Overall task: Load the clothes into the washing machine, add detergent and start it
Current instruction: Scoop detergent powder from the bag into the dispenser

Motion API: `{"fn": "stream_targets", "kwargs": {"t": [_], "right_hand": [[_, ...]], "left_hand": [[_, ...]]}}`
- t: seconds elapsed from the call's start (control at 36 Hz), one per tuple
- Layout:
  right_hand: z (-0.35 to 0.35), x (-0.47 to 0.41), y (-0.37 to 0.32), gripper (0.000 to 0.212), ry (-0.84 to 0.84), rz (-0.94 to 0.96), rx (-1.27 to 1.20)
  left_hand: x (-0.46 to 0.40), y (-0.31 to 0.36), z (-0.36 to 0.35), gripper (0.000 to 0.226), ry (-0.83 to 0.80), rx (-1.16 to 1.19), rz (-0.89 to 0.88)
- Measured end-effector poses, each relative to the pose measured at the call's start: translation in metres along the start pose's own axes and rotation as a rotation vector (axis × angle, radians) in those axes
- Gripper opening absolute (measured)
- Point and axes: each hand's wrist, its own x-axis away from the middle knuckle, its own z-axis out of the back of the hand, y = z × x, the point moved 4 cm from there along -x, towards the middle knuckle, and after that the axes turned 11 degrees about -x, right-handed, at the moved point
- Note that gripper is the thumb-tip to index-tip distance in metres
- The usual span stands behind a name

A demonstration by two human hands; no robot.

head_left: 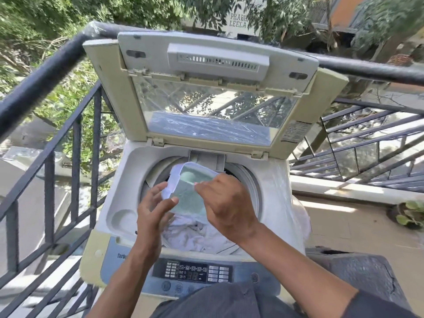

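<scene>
1. Left hand (152, 208): raised, palm turned inward, fingers curled, thumb pinching the lower left edge of the held item.
2. Right hand (223, 206): knuckles up, fingers curled, gripping the item's right edge.
3. Both forearms: bare, extended forward, converging.
</scene>
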Motion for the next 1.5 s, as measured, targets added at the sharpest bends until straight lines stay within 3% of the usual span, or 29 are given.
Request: {"fn": "stream_targets", "kwargs": {"t": [0.11,0.47,0.64,0.81,0.92,1.06,1.33,1.5], "right_hand": [[-0.007,0.0,0.006,0.039,-0.085,-0.061,0.043],[0.001,-0.004,0.006,0.039,-0.023,-0.052,0.02],[-0.012,0.007,0.011,0.035,-0.184,0.005,0.003],[0.001,0.012,0.025,0.04,-0.049,-0.2,0.163],[-0.003,0.013,0.029,0.034,-0.069,-0.273,0.204],[-0.014,0.023,0.035,0.013,-0.059,-0.44,-0.001],[-0.029,0.033,0.025,0.013,-0.026,-0.584,-0.343],[-0.034,0.034,0.035,0.011,-0.041,-0.77,-0.516]], "left_hand": [[0.002,-0.001,-0.002,0.07,-0.042,0.024,0.008],[0.002,0.0,-0.005,0.069,-0.02,0.025,0.019],[0.001,0.002,-0.007,0.077,-0.004,0.027,0.022],[0.002,0.006,-0.008,0.073,0.037,-0.009,0.002],[0.006,0.01,-0.012,0.077,0.047,-0.047,-0.047],[0.004,0.006,-0.01,0.076,0.08,-0.058,-0.056],[0.003,-0.005,-0.007,0.073,0.116,-0.042,-0.031],[-0.001,-0.008,-0.007,0.07,0.119,-0.07,-0.031]]}}
